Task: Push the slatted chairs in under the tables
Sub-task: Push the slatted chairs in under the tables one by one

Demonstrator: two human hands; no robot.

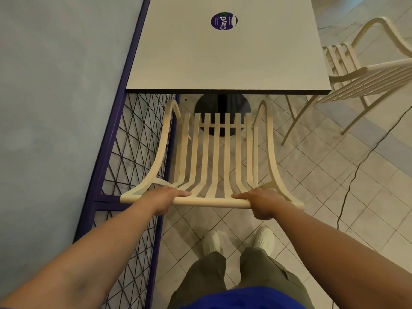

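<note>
Both the left hand point(166, 198) and right hand point(260, 202) grip the slatted chair's point(215, 152) top rail, the chair facing the tabletop's point(223, 63) near edge.

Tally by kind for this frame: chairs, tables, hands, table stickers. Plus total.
Slatted chairs: 2
Tables: 1
Hands: 2, both gripping the near chair's top rail
Round stickers: 1
Total: 6

On left, purple mesh railing point(138, 152) running just beside slatted chair point(215, 152) — little room there. Ahead, black pedestal base point(223, 105) standing under table point(223, 63). On right, tiled floor point(323, 175) lying open — second chair point(361, 79) standing beyond.
</note>
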